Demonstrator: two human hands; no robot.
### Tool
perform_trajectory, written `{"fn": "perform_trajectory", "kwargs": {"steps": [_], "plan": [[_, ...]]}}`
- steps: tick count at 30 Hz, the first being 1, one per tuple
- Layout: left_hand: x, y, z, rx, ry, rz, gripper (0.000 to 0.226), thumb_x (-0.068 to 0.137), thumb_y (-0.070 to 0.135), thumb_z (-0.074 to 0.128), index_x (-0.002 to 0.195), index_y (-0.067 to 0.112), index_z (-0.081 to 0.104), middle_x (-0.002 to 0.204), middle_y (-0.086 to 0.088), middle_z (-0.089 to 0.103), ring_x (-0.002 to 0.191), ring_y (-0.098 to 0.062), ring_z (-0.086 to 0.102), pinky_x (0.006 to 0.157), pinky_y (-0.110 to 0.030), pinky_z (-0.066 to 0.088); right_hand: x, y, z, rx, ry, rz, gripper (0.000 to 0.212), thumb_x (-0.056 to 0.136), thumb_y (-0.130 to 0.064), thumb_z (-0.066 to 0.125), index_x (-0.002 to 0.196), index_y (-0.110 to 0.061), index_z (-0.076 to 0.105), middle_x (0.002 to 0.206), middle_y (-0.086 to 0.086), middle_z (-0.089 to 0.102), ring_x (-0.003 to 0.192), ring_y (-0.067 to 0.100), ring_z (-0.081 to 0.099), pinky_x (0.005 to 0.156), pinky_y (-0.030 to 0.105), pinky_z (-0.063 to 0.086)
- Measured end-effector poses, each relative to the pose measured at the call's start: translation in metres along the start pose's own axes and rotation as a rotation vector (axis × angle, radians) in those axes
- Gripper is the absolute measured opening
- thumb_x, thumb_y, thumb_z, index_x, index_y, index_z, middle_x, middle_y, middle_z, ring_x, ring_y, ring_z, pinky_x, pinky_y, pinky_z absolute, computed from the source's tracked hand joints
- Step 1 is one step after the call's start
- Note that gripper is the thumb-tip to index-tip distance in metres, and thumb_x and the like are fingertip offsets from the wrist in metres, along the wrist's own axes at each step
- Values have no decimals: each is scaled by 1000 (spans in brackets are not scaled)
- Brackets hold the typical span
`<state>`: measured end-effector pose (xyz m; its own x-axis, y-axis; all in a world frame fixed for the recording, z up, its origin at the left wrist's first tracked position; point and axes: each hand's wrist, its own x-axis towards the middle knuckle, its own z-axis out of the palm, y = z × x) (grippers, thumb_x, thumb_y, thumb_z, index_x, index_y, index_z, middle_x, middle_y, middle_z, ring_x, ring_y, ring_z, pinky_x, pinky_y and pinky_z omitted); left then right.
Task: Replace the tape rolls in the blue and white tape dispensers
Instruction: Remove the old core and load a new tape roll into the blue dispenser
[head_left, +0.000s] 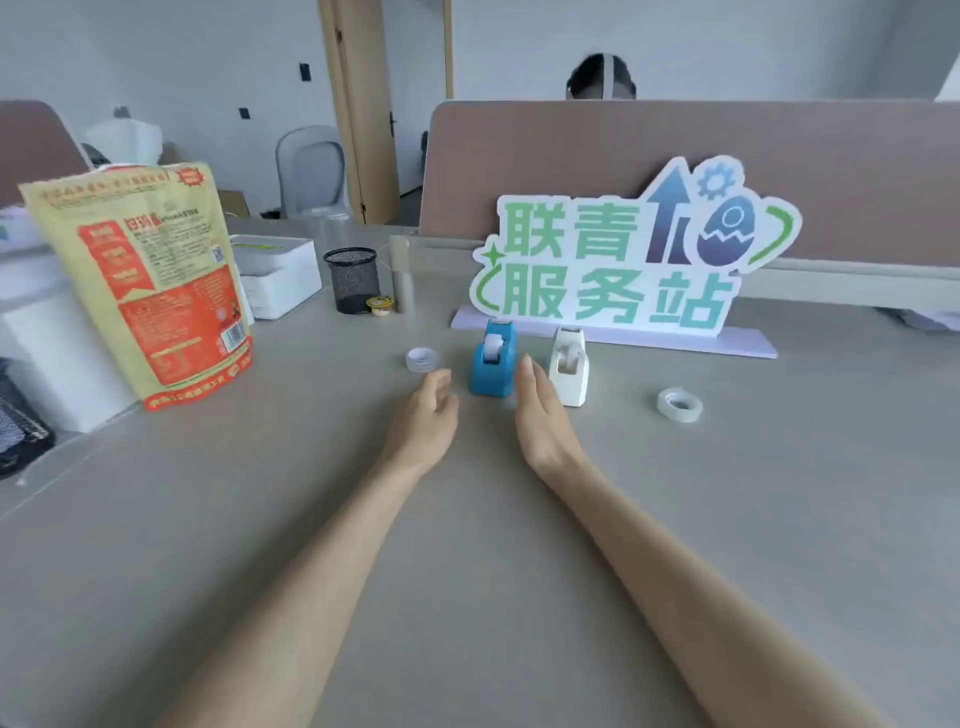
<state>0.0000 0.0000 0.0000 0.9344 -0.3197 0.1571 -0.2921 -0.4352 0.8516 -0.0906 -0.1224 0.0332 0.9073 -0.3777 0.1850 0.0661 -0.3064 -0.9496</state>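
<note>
A blue tape dispenser (493, 358) stands on the grey desk with a white roll showing in its top. Just to its right stands a white tape dispenser (570, 366). One loose tape roll (422, 359) lies flat to the left of the blue dispenser, and a clear loose roll (679, 405) lies to the right of the white one. My left hand (427, 421) hovers near the blue dispenser's left front, fingers loosely curled and holding nothing. My right hand (543, 415) reaches between the two dispensers, fingers straight and empty, close to the blue one's right side.
A large printed snack pouch (150, 280) stands at the left. Behind it sit a white box (280, 275), a black mesh pen cup (351, 279) and a small cylinder (402, 275). A colourful sign (623, 260) stands behind the dispensers, before a brown partition (675, 150); a person sits beyond.
</note>
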Motion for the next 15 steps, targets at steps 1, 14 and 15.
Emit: {"fn": "perform_trajectory", "kwargs": {"steps": [1, 14, 15], "plan": [[2, 1, 0, 34, -7, -11, 44, 97, 16, 38, 140, 16, 41, 147, 1, 46, 134, -18, 44, 110, -35, 35, -1, -4, 0, 21, 23, 11, 47, 105, -41, 18, 139, -21, 44, 126, -16, 39, 121, -1, 33, 100, 15, 17], [24, 15, 7, 267, -177, -13, 46, 79, 30, 38, 122, 45, 41, 119, 11, 64, 105, -24, 61, 89, -41, 50, 44, 20, 27, -152, -29, 23, 62, 97, -60, 12, 152, -34, 22, 161, -10, 22, 149, 11, 17, 121, 37, 14], [23, 17, 6, 276, -175, -17, 42, 80, 29, 39, 120, 42, 44, 116, 10, 65, 104, -24, 61, 88, -40, 50, 44, 21, 28, -161, -24, 20, 61, 97, -60, 12, 152, -35, 23, 160, -10, 24, 148, 12, 19, 120, 35, 16]]}}
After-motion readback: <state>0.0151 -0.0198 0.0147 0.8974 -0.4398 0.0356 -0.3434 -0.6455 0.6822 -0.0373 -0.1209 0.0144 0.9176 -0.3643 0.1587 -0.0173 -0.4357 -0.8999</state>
